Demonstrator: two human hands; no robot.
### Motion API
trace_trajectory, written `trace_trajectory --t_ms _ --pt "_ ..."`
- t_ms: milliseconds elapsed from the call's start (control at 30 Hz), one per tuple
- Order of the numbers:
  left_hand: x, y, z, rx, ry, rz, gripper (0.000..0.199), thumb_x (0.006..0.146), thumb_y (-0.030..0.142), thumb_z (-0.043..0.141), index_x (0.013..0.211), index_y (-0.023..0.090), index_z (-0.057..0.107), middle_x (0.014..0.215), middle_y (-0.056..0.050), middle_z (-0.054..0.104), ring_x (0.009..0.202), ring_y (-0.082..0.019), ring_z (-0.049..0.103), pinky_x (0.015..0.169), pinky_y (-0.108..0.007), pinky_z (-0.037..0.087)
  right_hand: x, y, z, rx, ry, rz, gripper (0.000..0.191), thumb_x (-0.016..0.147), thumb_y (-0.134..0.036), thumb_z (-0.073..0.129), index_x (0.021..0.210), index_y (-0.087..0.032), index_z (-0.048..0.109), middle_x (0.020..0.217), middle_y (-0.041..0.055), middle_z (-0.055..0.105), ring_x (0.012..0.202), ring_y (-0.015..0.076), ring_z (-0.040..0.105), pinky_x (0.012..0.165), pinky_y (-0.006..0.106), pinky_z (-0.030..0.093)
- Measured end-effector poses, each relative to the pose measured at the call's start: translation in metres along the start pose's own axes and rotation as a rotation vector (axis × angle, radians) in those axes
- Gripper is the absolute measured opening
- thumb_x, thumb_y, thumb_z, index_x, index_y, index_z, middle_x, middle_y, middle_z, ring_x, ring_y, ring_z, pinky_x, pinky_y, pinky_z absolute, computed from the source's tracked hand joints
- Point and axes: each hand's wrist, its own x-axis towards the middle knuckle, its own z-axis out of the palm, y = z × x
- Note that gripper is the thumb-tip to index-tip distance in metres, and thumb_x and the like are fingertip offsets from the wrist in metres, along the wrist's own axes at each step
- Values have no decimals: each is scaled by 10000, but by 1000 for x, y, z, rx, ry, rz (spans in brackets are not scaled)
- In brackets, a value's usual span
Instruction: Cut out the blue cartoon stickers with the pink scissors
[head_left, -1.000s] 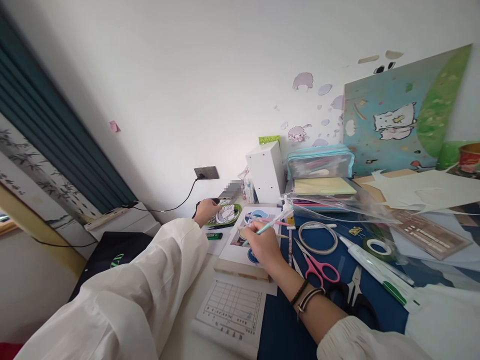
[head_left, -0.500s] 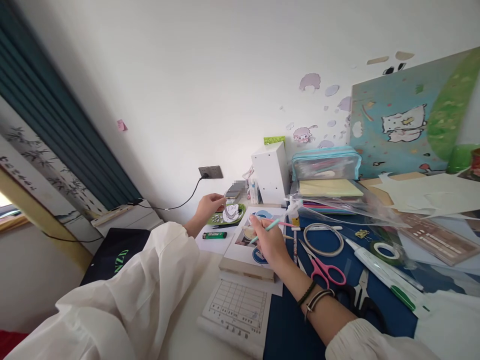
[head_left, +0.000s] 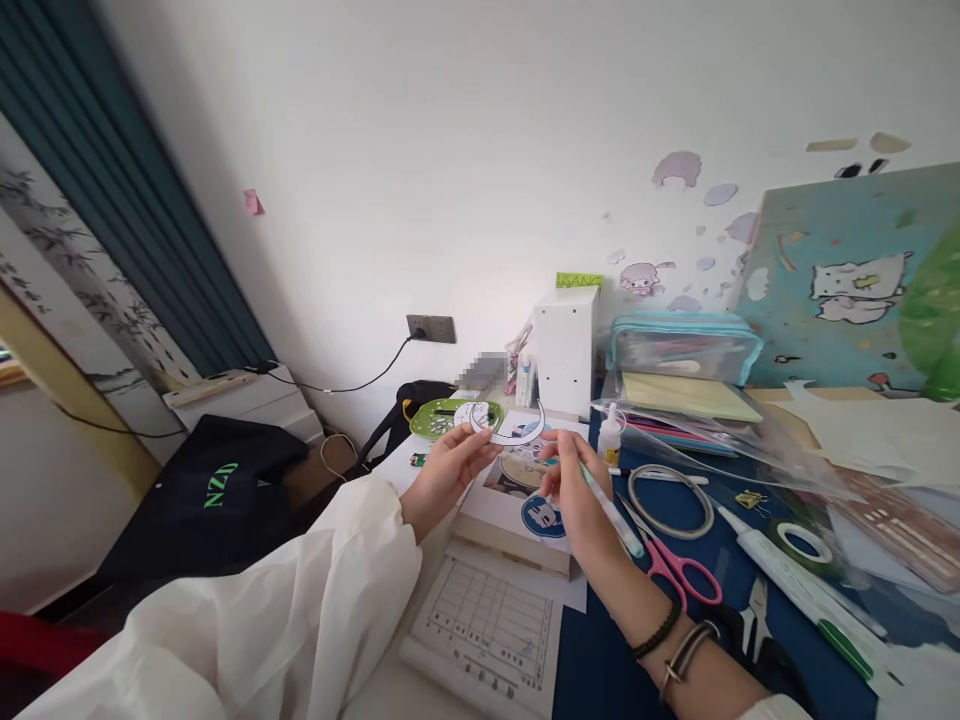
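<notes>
My left hand (head_left: 450, 470) pinches a curved strip of white paper (head_left: 525, 437) with a dark outline, held up over the printed sheet. Close to the strip's other end, my right hand (head_left: 577, 490) has its fingertips drawn together; whether they touch the strip I cannot tell. A slim mint-green pen (head_left: 616, 520) is tucked in that same hand, pointing back toward the wrist. Below both hands lies the sheet with printed round pictures (head_left: 544, 515), on top of a thick block (head_left: 510, 543). Behind the left fingers a green tray (head_left: 427, 415) holds white paper pieces.
On the blue mat to the right lie pink scissors (head_left: 679, 570), black-handled scissors (head_left: 757, 620), a coiled ring (head_left: 671, 500), and a roll of tape (head_left: 806, 545). A small glue bottle (head_left: 611, 432) stands beside a white box (head_left: 566, 350). A paper with a grid (head_left: 487, 620) lies in front.
My left hand has come toward me from the tray, bringing the curved paper strip. My right hand has lifted off the sheet toward the strip, its pen turned backward. The view has swung left.
</notes>
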Motion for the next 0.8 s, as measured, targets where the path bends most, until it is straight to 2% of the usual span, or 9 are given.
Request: trace_trajectory --t_ms 67,167,267,367,533,800 --pt "-5 -3 1 -12 -27 -7 56 839 157 610 862 108 602 808 -16 649 733 -124 638 647 -258 538 -4 -2 0 -6 -32 3 346 843 -505 556 814 -165 615 593 -51 564 354 67 448 355 197 351" --pt "-10 -4 2 -16 -65 -30 131 746 192 715 780 122 610 765 -31 681 719 -132 658 655 -225 524 -7 -2 -1 -28 -57 29 286 788 -470 628 765 -186 613 520 -67 523 364 80 449 362 195 342" --pt "-10 -4 0 -36 -88 -23 169 692 246 758 745 140 637 755 -27 685 710 -130 645 676 -224 512 -4 1 -3 -50 -32 64 287 779 -468 625 747 -185 590 556 -68 508 357 64 420 342 185 319" --pt "-8 -3 -3 -61 -90 9 151 710 271 739 786 149 692 806 -26 674 717 -113 607 666 -205 488 0 6 -4 -65 -9 90 293 782 -465 615 761 -175 579 592 -70 492 352 47 411 315 169 287" --pt "-9 1 -5 -113 -131 19 178 743 288 706 846 144 729 848 -47 652 748 -119 557 612 -191 446 1 5 -5 -85 6 102 218 880 -334 563 787 -137 572 588 -72 495 350 29 403 303 143 263" --pt "-13 3 -2 -189 -241 -24 174 859 280 582 867 113 630 906 -35 602 744 -116 546 587 -224 445 -2 1 -4 -75 1 94 207 915 -286 545 785 -128 579 565 -80 489 348 28 393 304 141 276"
